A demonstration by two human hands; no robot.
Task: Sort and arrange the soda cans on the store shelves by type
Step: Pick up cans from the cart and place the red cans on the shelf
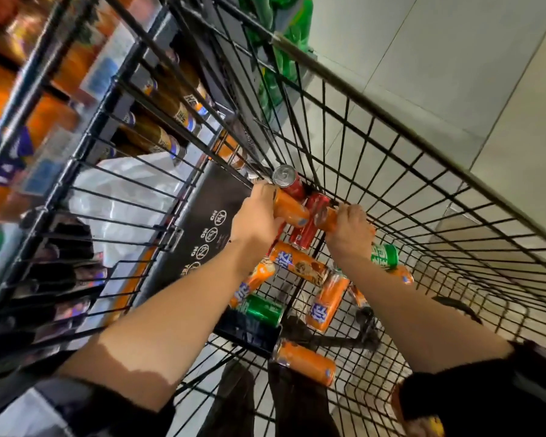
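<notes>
Blurred shelves (29,99) of orange cans stand at the left, close against the wire cart (391,171). Inside the cart the left hand (259,212) grasps an orange can (292,208) whose long axis runs left-right; red cans (312,222) crowd the far corner; the right hand (350,230) is clenched around another orange can (330,219); loose cans (300,266) lie nearer, open mesh to their right

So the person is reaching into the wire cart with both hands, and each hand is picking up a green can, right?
Not quite. The head view shows both hands inside the wire cart, but each grips an orange can, not a green one: the left hand holds one orange can and the right hand another. The green cans lie untouched on the cart floor.
</notes>
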